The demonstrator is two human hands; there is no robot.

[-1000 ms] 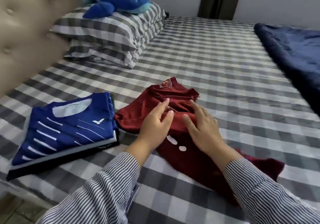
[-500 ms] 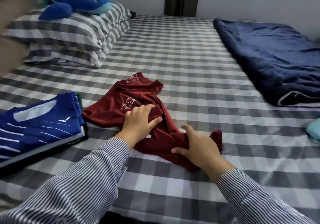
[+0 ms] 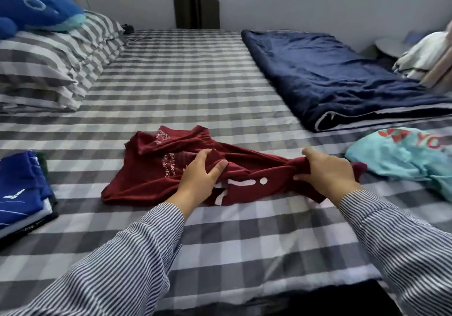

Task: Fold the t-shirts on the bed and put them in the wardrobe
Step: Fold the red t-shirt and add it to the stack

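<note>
Two hands clamped on red t-shirt [image 3: 156, 168] mid-bed [image 3: 195, 83]: left hand [image 3: 199, 177] pinches middle fold, right hand [image 3: 327, 171] grips bunched end. Blue t-shirt [image 3: 17, 183] folded, stacked at left edge. Teal t-shirt [image 3: 401, 156] crumpled at right, unfolded. Wardrobe not in view. White print on red t-shirt partly creased, possibly "festive"; teal print cut off.

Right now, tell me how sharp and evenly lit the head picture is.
Head view: soft, even light, no glare; both hands, left hand and right hand, and the red t-shirt read clearly; the right edge blurs; wide-angle bends the bed stripes.
</note>
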